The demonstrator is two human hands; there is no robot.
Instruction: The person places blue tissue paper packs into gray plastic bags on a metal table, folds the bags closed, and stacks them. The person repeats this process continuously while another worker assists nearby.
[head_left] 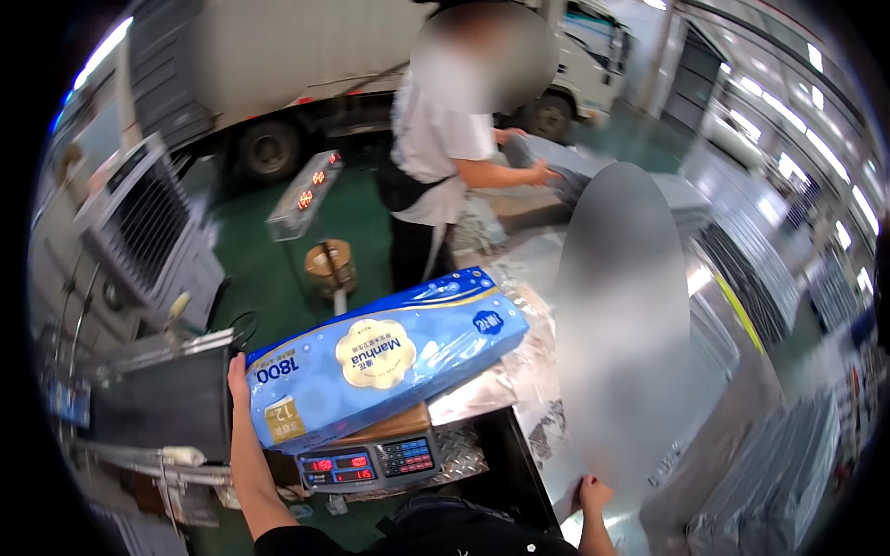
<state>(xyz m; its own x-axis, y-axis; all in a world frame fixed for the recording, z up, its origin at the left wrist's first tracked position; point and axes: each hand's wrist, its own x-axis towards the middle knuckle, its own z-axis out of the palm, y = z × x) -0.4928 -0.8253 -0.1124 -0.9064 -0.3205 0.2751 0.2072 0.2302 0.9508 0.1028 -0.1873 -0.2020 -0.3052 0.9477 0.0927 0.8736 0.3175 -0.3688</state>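
Observation:
A long blue plastic-wrapped tissue pack point(436, 324) lies aslant over a weighing scale point(366, 465) with red lit digits and a keypad. A brown surface point(389, 423) shows between the two. My left hand point(239, 382) grips the pack's left end, its fingers partly hidden behind it. Low on the right, my right hand point(594, 494) has its fingers curled in at the edge of a silvery worktop point(547, 445). What it pinches, if anything, cannot be made out. A grey blurred oval covers the area just above that hand.
Across the worktop, a co-worker point(436, 139) in a white shirt handles a grey stack point(547, 157). Grey plastic-wrapped bundles point(769, 473) are at the right. At the left are a dark conveyor belt point(158, 398) and an air cooler point(148, 232). A truck point(306, 56) stands behind.

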